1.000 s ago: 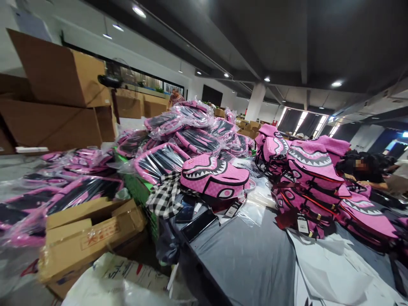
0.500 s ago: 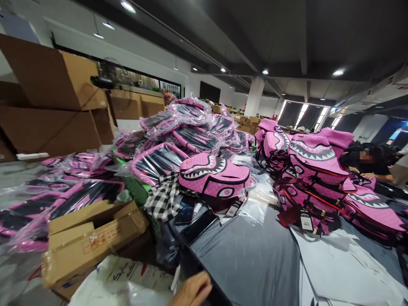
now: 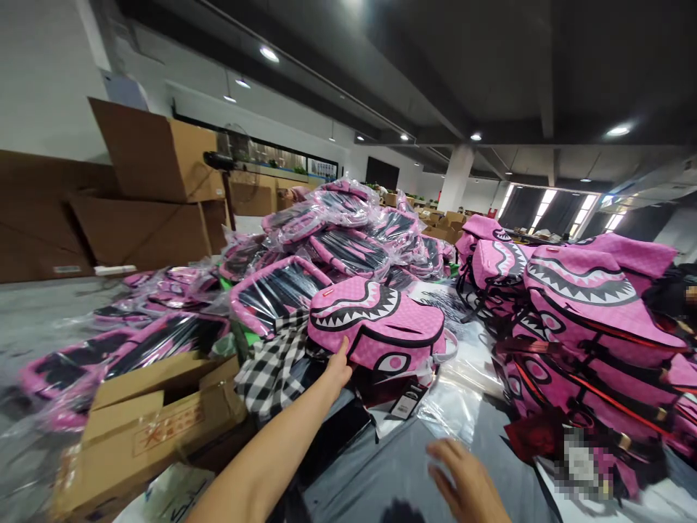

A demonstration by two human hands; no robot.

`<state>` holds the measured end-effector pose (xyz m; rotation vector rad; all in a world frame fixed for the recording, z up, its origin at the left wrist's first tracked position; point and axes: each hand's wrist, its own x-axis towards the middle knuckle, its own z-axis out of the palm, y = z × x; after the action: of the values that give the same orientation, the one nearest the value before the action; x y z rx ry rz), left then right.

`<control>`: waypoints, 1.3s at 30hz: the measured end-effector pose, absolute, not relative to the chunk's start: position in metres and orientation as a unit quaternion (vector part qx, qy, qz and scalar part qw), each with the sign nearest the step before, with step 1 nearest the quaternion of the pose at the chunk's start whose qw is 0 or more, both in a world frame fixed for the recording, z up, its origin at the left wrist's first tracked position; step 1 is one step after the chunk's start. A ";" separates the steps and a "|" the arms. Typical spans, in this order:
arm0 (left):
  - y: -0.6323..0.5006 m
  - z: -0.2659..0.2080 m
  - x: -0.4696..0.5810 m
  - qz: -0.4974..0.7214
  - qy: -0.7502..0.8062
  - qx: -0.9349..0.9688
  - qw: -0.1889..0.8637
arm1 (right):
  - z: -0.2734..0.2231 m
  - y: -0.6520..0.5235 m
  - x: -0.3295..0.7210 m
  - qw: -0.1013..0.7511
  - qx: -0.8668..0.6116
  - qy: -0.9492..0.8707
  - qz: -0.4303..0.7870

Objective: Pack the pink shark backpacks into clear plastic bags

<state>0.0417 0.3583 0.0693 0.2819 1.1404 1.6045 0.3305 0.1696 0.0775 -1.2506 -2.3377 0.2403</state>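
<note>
A pink backpack with a printed shark mouth and eye lies on the grey-covered table. At its near left edge is my left hand, thumb up against the pink side and the other fingers hidden beneath, closed on the bag. A tag with a barcode hangs at the bag's front. My right hand hovers over the grey cover in front of the bag, fingers apart and holding nothing. Between that hand and the bag lies a clear plastic sheet. Black-and-white checked cloth sits left of the bag.
Plastic-wrapped pink backpacks are heaped behind and to the left. More shark backpacks are stacked on the right. An open cardboard box stands at the near left, with large cartons and a fan farther back.
My left hand has reached forward from the table's near edge to the backpack. My right hand has come into view. The camera has turned left and moved closer.
</note>
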 end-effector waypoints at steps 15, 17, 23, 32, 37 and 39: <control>0.235 0.230 0.091 0.713 0.318 0.499 0.376 | 0.224 0.201 0.288 0.602 -0.426 -0.671 0.072; 0.186 0.255 0.096 0.679 0.310 0.580 0.328 | 0.226 0.138 0.294 0.635 -0.435 -0.627 0.122; 0.075 0.289 0.146 0.476 0.292 0.817 0.145 | 0.166 0.000 0.319 0.696 -0.503 -0.397 0.325; 0.054 0.212 0.255 0.144 0.109 0.982 0.048 | 0.032 -0.044 0.376 0.568 -0.659 -0.357 0.340; 0.082 0.167 0.178 0.306 0.147 0.928 0.155 | 0.043 -0.070 0.439 0.558 -0.725 -0.346 0.209; 0.114 0.148 0.146 0.374 0.274 0.850 0.251 | 0.066 -0.076 0.449 0.562 -0.740 -0.336 0.151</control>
<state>0.1459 0.1136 0.1485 2.3128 0.7466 1.0176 0.4486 -0.0759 0.0662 -1.7434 -0.7904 0.3556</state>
